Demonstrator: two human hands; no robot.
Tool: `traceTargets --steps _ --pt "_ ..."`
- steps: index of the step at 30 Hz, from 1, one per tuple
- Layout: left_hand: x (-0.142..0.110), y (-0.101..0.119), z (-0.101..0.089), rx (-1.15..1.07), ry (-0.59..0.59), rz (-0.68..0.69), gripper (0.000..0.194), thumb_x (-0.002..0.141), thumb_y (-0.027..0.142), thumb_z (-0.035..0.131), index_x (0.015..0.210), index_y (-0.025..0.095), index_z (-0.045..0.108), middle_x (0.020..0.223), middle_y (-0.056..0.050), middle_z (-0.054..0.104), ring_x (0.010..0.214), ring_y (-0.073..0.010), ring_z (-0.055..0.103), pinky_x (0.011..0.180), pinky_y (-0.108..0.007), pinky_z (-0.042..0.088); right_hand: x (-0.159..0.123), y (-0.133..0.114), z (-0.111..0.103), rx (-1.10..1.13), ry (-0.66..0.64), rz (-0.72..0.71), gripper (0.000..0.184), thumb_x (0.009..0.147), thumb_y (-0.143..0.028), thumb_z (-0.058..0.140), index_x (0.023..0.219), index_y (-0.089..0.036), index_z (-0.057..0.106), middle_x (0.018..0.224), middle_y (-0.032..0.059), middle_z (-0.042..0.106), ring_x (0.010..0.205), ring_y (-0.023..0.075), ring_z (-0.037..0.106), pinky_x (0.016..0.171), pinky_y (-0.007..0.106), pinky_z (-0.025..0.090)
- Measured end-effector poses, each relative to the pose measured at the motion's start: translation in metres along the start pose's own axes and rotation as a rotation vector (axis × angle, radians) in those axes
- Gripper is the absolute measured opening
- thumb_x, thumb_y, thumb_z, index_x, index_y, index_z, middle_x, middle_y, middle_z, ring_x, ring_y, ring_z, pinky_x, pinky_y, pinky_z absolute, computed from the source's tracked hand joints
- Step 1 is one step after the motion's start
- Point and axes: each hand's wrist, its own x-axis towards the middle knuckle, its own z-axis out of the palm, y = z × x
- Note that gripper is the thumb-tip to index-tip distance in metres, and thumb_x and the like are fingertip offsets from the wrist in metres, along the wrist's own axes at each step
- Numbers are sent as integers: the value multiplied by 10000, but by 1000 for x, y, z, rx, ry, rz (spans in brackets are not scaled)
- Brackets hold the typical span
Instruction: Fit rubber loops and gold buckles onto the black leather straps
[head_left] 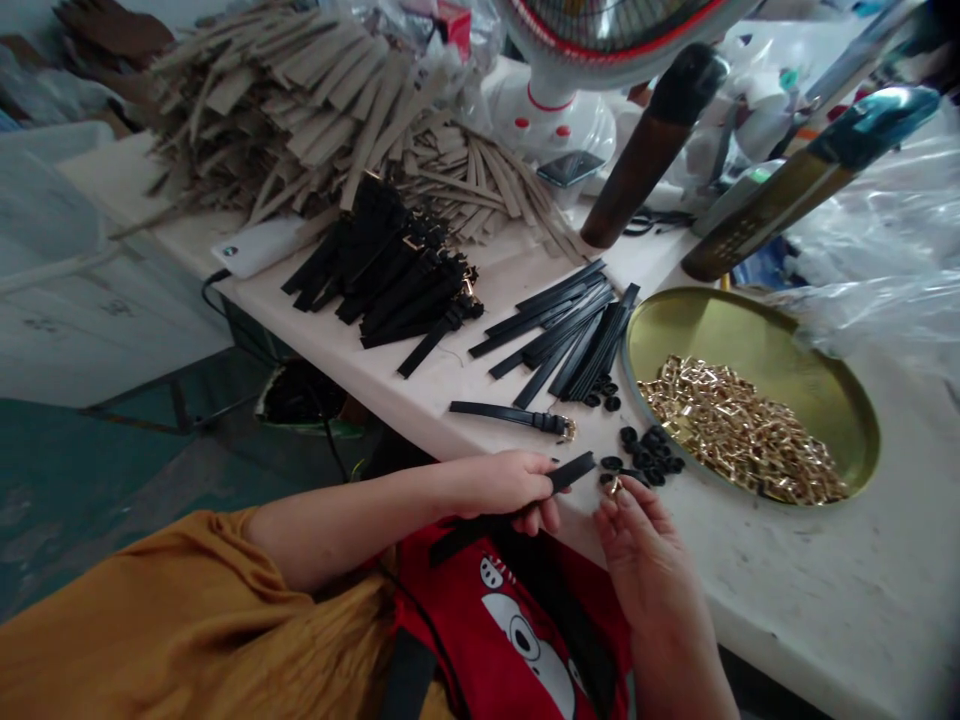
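Note:
My left hand (525, 488) is closed around a black strap (574, 472) near the table's front edge, with the strap's end sticking out to the right past the thumb. In my right hand (641, 520) a small gold buckle (613, 487) is pinched between thumb and fingertips, a short gap from the strap's end. Just beyond the hands lies a strap with a buckle fitted (514, 418). Small black loops (649, 452) sit in a cluster beyond my right fingers. To the right, a round gold tray (825, 390) holds a heap of gold buckles (739, 430).
Loose black straps (559, 330) and a pile of buckled straps (397, 265) lie on the white table (420, 400). Behind are a heap of grey-beige strips (292, 110), a fan (555, 110), two tall bottles (645, 150), scissors (660, 220) and plastic bags (877, 240).

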Motion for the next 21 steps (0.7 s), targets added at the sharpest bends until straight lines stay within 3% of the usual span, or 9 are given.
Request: traceTargets --steps 6,15,18,21 --pt "-6 2 4 -96 -138 -53 228 783 140 331 938 122 498 611 23 518 428 -51 416 436 -167 332 -2 -4 4 137 30 18 271 557 -162 771 797 -180 645 720 -44 636 557 22 574 561 90 518" --pt "-11 1 -2 650 25 173 161 806 227 380 715 176 503 552 34 484 486 -88 416 465 -192 281 -10 13 6 140 -36 89 239 603 -247 754 812 -202 646 673 -49 618 526 32 565 556 105 518" --pt "-16 6 -3 769 81 234 142 793 210 418 722 176 537 580 20 506 534 -103 432 496 -198 282 -13 15 7 133 -45 85 243 604 -255 752 821 -204 656 696 -46 618 527 30 551 546 113 505" --pt "-20 9 1 784 61 265 159 806 204 397 779 170 549 644 8 530 600 -113 460 541 -197 309 -19 16 11 88 -96 52 233 620 -293 740 820 -215 650 680 -47 610 542 43 542 558 149 498"
